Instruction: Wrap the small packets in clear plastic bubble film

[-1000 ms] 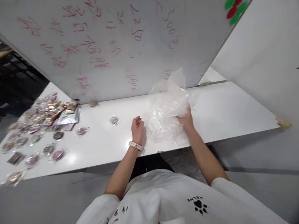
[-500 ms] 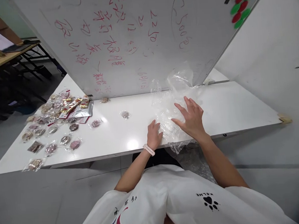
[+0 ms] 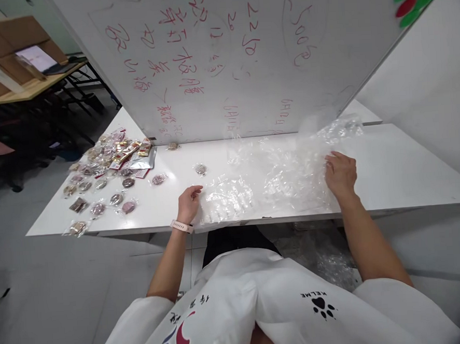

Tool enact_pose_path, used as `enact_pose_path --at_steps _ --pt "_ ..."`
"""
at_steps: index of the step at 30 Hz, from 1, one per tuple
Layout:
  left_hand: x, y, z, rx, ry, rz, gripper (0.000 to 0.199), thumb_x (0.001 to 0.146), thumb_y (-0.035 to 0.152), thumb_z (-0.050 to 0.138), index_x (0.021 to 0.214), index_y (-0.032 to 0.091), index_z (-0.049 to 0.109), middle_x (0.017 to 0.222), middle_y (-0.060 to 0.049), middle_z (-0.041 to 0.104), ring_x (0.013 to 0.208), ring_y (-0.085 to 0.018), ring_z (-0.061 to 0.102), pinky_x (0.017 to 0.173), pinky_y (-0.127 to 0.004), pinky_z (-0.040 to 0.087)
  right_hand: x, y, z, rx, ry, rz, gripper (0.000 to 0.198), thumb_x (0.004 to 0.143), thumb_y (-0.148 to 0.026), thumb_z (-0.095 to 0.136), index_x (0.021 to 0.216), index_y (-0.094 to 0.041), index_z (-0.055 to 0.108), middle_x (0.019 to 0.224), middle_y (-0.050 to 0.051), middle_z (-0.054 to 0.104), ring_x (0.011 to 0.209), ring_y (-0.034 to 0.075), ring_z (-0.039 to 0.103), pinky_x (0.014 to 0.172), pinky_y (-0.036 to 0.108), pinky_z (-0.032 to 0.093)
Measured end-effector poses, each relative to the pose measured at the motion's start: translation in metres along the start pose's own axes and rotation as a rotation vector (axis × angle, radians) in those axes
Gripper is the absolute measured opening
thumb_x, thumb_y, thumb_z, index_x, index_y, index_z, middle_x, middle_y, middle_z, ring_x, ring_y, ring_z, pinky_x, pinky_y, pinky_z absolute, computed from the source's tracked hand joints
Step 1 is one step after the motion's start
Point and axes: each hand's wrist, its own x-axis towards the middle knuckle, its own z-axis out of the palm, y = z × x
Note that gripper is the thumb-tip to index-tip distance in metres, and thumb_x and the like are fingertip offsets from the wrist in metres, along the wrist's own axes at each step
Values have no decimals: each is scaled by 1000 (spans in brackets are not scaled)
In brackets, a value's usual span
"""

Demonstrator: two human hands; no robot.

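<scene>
A crinkled sheet of clear plastic film lies spread across the white table, and its far right corner bunches up beside the whiteboard. At the film's left edge, my left hand, with a pink wristband, has its fingers bent together on the plastic. My right hand is closed on the right part of the film. Just beyond my left hand a small round wrapped piece rests on the table.
Many small wrapped packets are heaped at the table's left end, with several round ones scattered nearer. A whiteboard with red writing stands along the back. More clear plastic lies below the table's front edge.
My hands have moved apart, left hand leftward and right hand rightward, and the bunched film is now spread wider. My right hand went from spread fingers to closed.
</scene>
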Motion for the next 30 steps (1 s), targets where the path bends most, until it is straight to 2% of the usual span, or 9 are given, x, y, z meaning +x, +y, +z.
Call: enact_pose_path --at_steps 4,7,12,14,17,20,22,26,30 --pt "-8 -4 -15 349 73 1 35 84 9 49 111 18 70 120 -16 67 120 -34 57 102 -55 44 6 36 -16 -32 -40 45 39 91 -33 43 111 -13 70 129 22 59 128 35 49 106 56 35" --pt "-19 4 -1 523 172 147 33 90 27 56 122 24 67 152 -11 46 147 -39 26 117 -67 16 1 39 -63 -19 69 -2 50 94 -48 46 135 -22 60 137 18 53 135 41 43 108 63 31" --pt "-36 2 40 437 -197 370 56 92 49 56 145 33 49 159 -5 37 153 -32 18 124 -58 3 -35 -36 -121 -47 481 -52 51 99 -42 43 150 -37 41 150 7 44 135 41 41 109 66 29" --pt "-36 -1 53 421 -277 382 60 93 50 54 149 32 45 160 -6 36 153 -33 18 123 -58 1 -49 -84 -108 20 508 -116 45 102 -37 38 146 -32 48 142 10 52 133 39 46 112 64 26" --pt "-28 3 63 421 -305 362 62 91 50 57 149 30 45 161 -8 33 153 -35 15 122 -61 -1 -65 -150 -53 196 129 -308 43 103 -36 35 139 -24 54 127 12 62 125 32 54 108 57 39" --pt "-20 14 54 363 -359 322 53 91 49 58 139 29 55 157 -8 42 151 -35 24 122 -61 9 -77 -192 12 182 -309 -494 46 102 -41 35 141 -25 54 149 8 49 141 28 40 114 49 36" --pt "-16 16 37 266 -324 302 41 93 46 55 129 27 62 148 -9 52 144 -32 37 120 -55 23 -84 -204 46 137 -463 -558 48 102 -43 32 143 -26 53 156 6 41 147 29 32 115 51 33" --pt "-6 -6 -27 226 105 176 20 92 27 54 104 22 69 121 -10 68 121 -28 55 107 -45 41 -91 -201 81 123 -523 -578 50 103 -42 28 147 -30 49 157 5 40 148 29 31 116 54 31" --pt "21 -50 -100 463 408 -172 25 87 9 46 99 16 67 105 -13 68 108 -28 57 98 -42 42 -92 -195 84 118 -485 -590 49 102 -42 31 145 -28 51 157 7 41 147 28 33 116 53 30"
